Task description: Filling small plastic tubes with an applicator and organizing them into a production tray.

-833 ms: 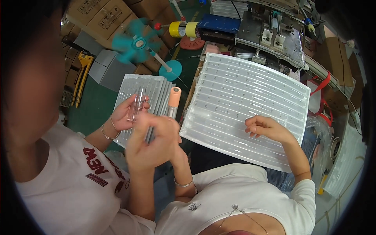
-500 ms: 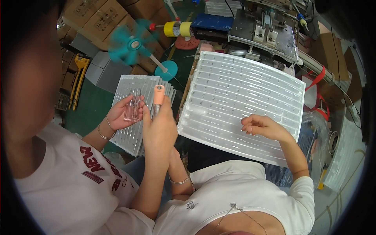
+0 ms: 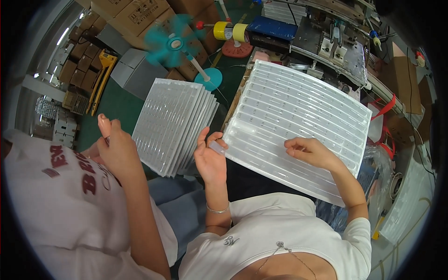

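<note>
My left hand (image 3: 212, 161) is raised, palm up, at the left edge of the large white ribbed tray (image 3: 298, 176). Between its curled fingers sits a small translucent piece (image 3: 217, 147), whose kind I cannot make out. Over the tray's middle hovers my right hand (image 3: 308, 151), its fingers bent inward and the tips close together. Whatever those fingertips hold, if anything, is too small or clear to see. The tray has long parallel grooves with small dark marks in rows.
On my left, a co-worker's hand (image 3: 119, 144) grips a peach-coloured object (image 3: 104, 125). Stacked white trays (image 3: 163, 116) lean beyond my left hand. A teal fan (image 3: 175, 44) stands farther off. A metal machine (image 3: 331, 58) lies past the tray, with cartons (image 3: 135, 18) at the back left.
My left hand, earlier mostly hidden behind the co-worker's arm, now shows with the translucent piece. The co-worker's hands have moved left. My right hand stays over the tray.
</note>
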